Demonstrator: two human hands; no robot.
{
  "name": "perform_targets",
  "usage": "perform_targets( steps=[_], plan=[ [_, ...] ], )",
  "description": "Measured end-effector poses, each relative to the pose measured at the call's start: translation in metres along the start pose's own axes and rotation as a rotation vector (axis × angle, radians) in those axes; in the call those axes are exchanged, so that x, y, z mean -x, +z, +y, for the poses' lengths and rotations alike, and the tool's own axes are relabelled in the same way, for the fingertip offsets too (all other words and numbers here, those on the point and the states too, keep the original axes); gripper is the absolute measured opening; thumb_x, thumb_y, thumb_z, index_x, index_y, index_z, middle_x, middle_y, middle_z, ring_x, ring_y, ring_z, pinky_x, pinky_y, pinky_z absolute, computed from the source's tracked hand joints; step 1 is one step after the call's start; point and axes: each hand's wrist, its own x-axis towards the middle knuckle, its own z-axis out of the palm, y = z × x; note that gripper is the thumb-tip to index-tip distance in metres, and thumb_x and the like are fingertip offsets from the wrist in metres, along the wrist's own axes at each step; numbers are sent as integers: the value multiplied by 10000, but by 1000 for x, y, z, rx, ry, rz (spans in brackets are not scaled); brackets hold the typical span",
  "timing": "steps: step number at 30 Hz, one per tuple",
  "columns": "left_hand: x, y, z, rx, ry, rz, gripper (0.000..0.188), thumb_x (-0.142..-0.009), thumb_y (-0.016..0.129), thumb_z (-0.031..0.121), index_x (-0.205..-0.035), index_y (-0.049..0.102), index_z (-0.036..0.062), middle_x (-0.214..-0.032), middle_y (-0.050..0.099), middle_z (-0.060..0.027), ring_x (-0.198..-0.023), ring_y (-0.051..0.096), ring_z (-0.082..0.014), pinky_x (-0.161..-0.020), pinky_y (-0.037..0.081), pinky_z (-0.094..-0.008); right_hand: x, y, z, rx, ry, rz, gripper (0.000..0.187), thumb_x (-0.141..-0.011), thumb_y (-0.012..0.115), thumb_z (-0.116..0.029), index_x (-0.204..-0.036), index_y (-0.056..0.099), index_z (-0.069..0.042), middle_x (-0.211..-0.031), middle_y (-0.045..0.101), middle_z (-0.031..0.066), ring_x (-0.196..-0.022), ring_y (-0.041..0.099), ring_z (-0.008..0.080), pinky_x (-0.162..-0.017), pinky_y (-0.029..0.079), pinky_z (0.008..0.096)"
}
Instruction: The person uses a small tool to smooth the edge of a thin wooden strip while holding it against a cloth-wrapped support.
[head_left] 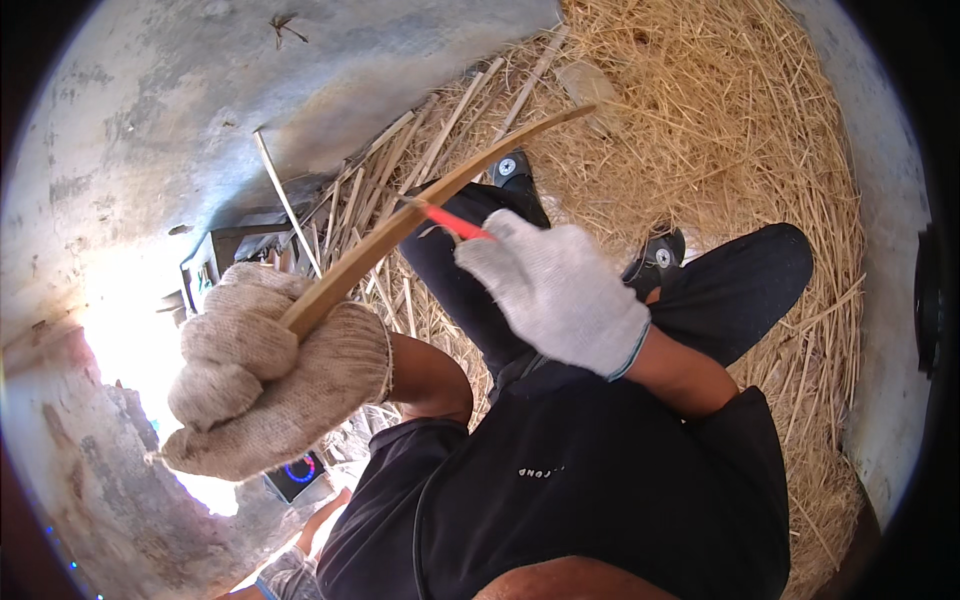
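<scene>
My left hand (255,370), in a thick beige knitted glove, is closed around the lower end of a long, slightly curved wooden strip (455,180). The strip slants up and away to the right, narrowing toward its far tip. My right hand (560,290), in a white glove with a blue-green cuff edge, grips a red-handled knife (455,222). The knife's thin tip touches the strip near its middle, and a small curled shaving (428,231) hangs beside it. Most of the handle is hidden in the glove.
Loose straw (720,130) and thin sticks (455,120) cover the floor around my legs (740,290). A worn plaster wall (180,100) rises on the left, with a bright opening (130,340). Another person's gloved hand (290,577) shows at lower left, near a dark box with a lit ring (298,472).
</scene>
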Motion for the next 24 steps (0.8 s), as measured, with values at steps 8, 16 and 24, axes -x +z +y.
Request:
perform_targets(
  steps=[8,16,24],
  plan=[
    [-21,-64,8,143,-184,-450,422,-971,539,469,-787,570,91,-712,551,-34,-603,560,-115,-570,497,-272,-20,18,57,473,-113,202,293,-977,650,-342,-1011,634,-51,-620,614,207,-575,639,403,-502,477,478],
    [1,-14,1,80,-47,-493,563,-1040,443,449,-617,528,86,-491,435,4,-380,417,-88,-346,379,-221,-3,-78,295,643,631,252,546,-1053,351,-454,-1192,624,-2,-1007,682,282,-971,665,444,-842,522,524],
    [-3,-36,1,24,-30,-302,450,-987,564,496,-1082,667,68,-915,693,-125,-651,693,-194,-550,610,-295,29,-34,-6,86,-272,55,122,-865,598,-69,-981,611,-32,-888,617,118,-767,633,314,-690,525,396]
  ],
)
